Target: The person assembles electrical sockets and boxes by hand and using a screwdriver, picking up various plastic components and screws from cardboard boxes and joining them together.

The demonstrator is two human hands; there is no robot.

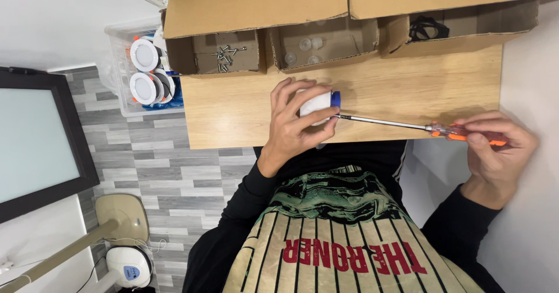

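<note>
Left hand (297, 127) was wrapped around a small white fixture (316, 104) with a blue end piece (335, 99), fingers curled over the top and thumb pressed along the near side, holding it just above the wooden worktop (407, 95). Right hand (495, 147) was clenched round the orange handle of a long screwdriver (402, 123), way off to the side, with the thin metal shaft running across so its tip met the fixture right below the blue bit.

Most of the fixture was buried under the fingers, so I couldn't make out its shape, and the exact spot where the tip went in was too small to tell.

Along the back of the worktop sat open cardboard boxes: one with loose screws (224, 57), one with clear round caps (308, 48), one with black loops (428, 28), their flaps covering the far parts. Off the worktop's edge a clear plastic bin (116, 72) held round white downlights (144, 72) with orange clips. A dark-framed panel (41, 141) leaned over the grey plank floor.
</note>
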